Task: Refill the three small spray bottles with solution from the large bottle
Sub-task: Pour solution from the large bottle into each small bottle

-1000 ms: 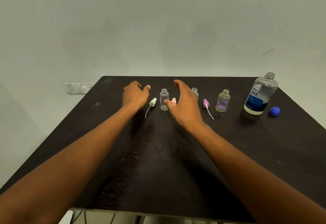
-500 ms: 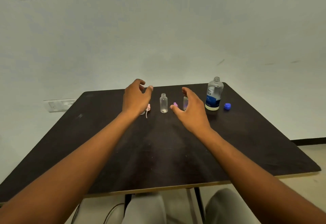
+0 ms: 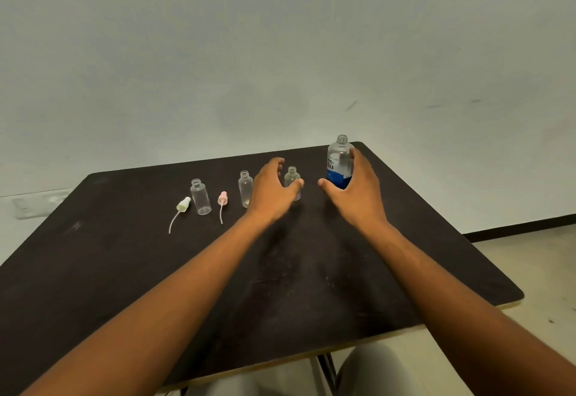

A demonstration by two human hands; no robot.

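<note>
Where both open hands flanked the middle bottle, right hand (image 3: 355,190) now cups the large bottle (image 3: 339,162), left hand (image 3: 274,186) empty.

Right hand (image 3: 358,190) curled open around the uncapped large bottle (image 3: 339,158), contact unclear. Left hand (image 3: 271,191) spread before a small bottle (image 3: 292,177); two more small bottles, two pump heads further left on the table (image 3: 124,271).

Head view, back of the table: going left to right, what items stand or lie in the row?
White spray cap with dip tube → clear small bottle → pink spray cap → second clear small bottle → left hand → right hand, by the large blue-labelled bottle.
</note>
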